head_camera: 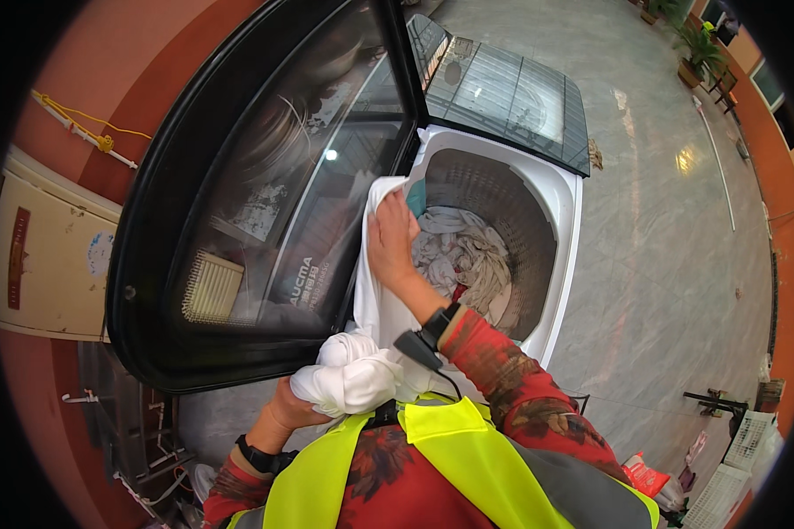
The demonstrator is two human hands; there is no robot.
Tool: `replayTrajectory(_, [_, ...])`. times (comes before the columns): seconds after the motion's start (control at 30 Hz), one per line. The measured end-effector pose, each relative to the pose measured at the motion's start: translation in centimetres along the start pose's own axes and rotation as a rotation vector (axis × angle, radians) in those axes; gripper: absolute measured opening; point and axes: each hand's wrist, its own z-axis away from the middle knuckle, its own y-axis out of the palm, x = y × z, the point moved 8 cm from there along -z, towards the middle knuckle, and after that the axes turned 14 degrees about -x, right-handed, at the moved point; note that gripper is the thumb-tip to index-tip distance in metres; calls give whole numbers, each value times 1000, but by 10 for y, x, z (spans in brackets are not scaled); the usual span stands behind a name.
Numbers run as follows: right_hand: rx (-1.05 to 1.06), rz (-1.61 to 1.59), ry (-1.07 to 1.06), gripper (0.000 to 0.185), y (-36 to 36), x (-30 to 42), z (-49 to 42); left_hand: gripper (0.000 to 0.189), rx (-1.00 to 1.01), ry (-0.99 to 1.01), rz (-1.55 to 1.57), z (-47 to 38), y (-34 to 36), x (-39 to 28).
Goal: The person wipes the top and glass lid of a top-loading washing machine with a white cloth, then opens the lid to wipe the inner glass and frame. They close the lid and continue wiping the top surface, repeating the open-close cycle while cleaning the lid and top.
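Observation:
A bunched white cloth (351, 377) fills my left hand (291, 406), close to my body. From the bundle, a long fold of the same white cloth runs up to my right hand (394, 238), which grips it near its upper end. My right hand is over the left rim of a top-loading washing machine tub (536, 264). Inside the perforated grey drum lies a heap of pale laundry (470, 251), with a small red patch among it. My right forearm hides part of the drum's near side.
A large black-framed, see-through lid (258, 198) marked Aucma stands raised at my left. Behind the tub is a dark glass panel (503, 86). A cream cabinet (56, 244) is on the left wall. White plastic crates (734, 469) and a potted plant (695, 56) stand along the right.

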Motion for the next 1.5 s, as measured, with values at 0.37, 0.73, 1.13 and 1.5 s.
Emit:
replayTrajectory(0.37, [-116, -39, -19, 50, 3, 1, 2, 56, -33, 117, -81, -16, -2, -14])
replayTrajectory(0.73, [-23, -1390, 941, 22, 2, -107, 62, 38, 14, -82, 334, -48, 11, -47])
replayTrajectory(1.13, [52, -1332, 1086, 34, -120, -106, 60, 39, 104, -634, 727, -47, 74, -37])
replayTrajectory(1.5, [679, 630, 215, 34, -140, -225, 46, 44, 618, -798, 1002, -81, 208, -102])
